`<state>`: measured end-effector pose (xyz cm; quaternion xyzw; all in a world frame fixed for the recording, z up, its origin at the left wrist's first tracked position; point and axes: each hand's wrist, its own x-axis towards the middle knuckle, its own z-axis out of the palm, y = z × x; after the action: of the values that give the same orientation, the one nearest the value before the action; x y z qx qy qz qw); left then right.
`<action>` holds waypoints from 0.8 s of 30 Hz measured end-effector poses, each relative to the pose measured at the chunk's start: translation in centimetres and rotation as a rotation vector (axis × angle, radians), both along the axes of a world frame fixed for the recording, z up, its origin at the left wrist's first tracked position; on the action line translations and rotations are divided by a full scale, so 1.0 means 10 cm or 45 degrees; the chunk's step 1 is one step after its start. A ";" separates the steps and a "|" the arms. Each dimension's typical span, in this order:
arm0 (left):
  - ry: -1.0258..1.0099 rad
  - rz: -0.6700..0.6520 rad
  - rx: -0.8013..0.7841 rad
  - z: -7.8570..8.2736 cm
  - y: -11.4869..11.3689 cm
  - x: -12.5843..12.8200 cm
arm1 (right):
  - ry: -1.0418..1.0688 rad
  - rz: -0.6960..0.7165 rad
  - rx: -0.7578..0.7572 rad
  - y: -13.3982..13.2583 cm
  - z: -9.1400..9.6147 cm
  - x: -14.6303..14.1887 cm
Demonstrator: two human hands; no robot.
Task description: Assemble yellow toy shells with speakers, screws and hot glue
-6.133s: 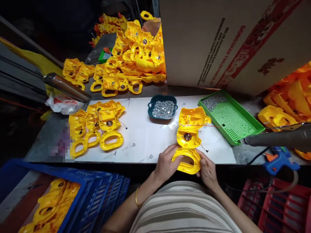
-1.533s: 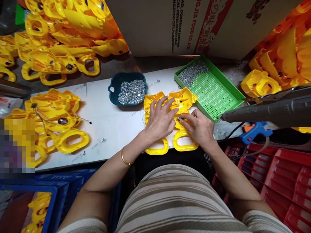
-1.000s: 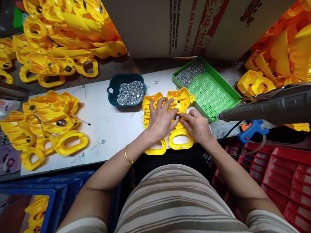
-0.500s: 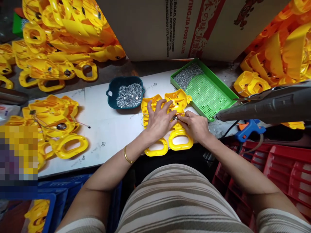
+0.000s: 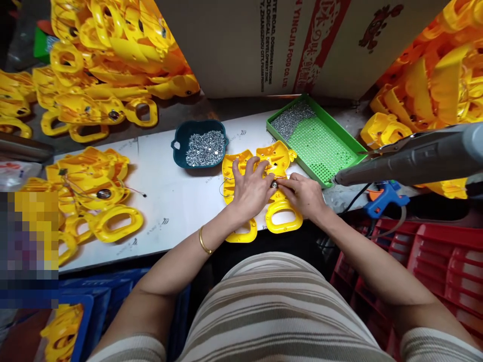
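Observation:
A pair of yellow plastic shell halves (image 5: 279, 154) with loop handles (image 5: 284, 217) lies inner side up on the white board. My left hand (image 5: 249, 190) rests across the halves with its fingers spread, its thumb beside a small round metal part (image 5: 274, 184). From the right, my right hand (image 5: 306, 195) reaches in with thumb and forefinger pinched together by that metal part. Thin wires show near the fingertips; whatever the pinch holds is hidden.
A dark green tub (image 5: 181, 146) of small metal pieces and a green tray (image 5: 332, 146) of screws stand behind. Yellow shells (image 5: 116, 221) lie at left. A grey tool arm (image 5: 407, 158) juts in from the right above a blue glue gun (image 5: 387, 198). A carton (image 5: 241, 50) stands at the back.
The view has shifted slightly. My hands stay at the same spot on the shells, with only a small shift of the right fingertips beside the metal part.

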<state>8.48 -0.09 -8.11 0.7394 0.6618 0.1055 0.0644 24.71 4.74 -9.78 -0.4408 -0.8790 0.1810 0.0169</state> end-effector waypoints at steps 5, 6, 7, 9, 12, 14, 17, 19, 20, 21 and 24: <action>0.047 -0.012 0.013 0.02 -0.05 0.00 | -0.057 -0.036 -0.035 -0.02 0.06 -0.04; 0.054 -0.016 0.012 0.02 -0.05 0.00 | -0.081 -0.034 -0.047 -0.02 0.09 -0.05; 0.057 -0.019 0.010 0.02 -0.05 -0.01 | -0.106 -0.032 -0.056 -0.01 0.11 -0.07; 0.048 -0.023 0.007 0.00 -0.04 0.00 | -0.163 -0.023 -0.056 -0.01 0.15 -0.09; 0.026 -0.024 0.015 -0.01 -0.02 0.00 | -0.250 -0.002 -0.020 -0.02 0.15 -0.11; 0.020 -0.032 0.010 0.00 -0.01 0.00 | -0.266 0.020 -0.001 -0.03 0.12 -0.11; 0.015 -0.056 -0.032 0.02 0.00 -0.02 | -0.197 0.056 0.013 -0.01 0.07 -0.09; 0.005 -0.070 -0.071 0.04 -0.01 -0.05 | -0.049 0.064 0.016 0.01 0.07 -0.05; 0.003 -0.070 -0.085 0.04 -0.01 -0.06 | 0.076 0.051 0.024 0.02 0.08 -0.01; 0.003 -0.068 -0.091 0.05 -0.02 -0.06 | 0.232 0.022 0.041 0.01 0.09 0.03; 0.021 -0.059 -0.077 0.03 -0.03 -0.06 | 0.686 -0.203 0.163 -0.09 0.15 0.22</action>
<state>7.84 -0.42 -7.79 0.7532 0.6478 0.0778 0.0835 26.91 3.81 -8.24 -0.4427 -0.8149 0.2338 0.2919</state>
